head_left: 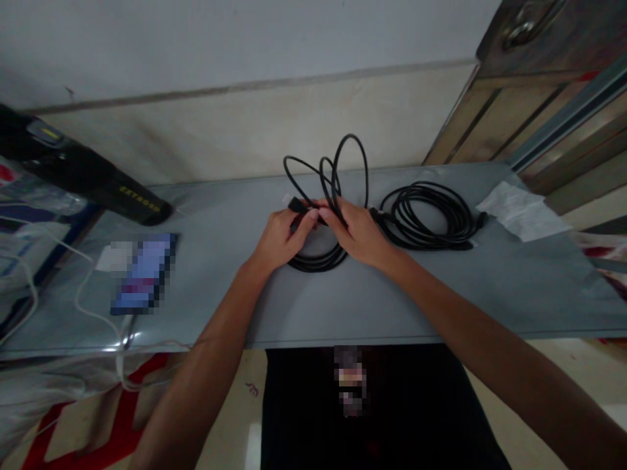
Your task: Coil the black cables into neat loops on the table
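Both hands meet over a black cable (318, 264), partly coiled on the grey table, with loose loops of it standing up behind the fingers. My left hand (283, 239) is closed on the cable near a black plug (296, 205) that pokes out past its fingers. My right hand (359, 232) pinches the cable close to the left thumb, its fingers wrapped about the base of the upright loops. Just right of it lies a second black cable (455, 222), wound in a flat coil. The fingers hide part of the cable between the hands.
On the left are a phone (147, 271) with a white cord (95, 313) and a black cylindrical device (98, 173). A crumpled white paper (522, 210) lies at the right of the grey table (392, 307). A wall (235, 130) runs behind; a metal door (553, 52) is at right.
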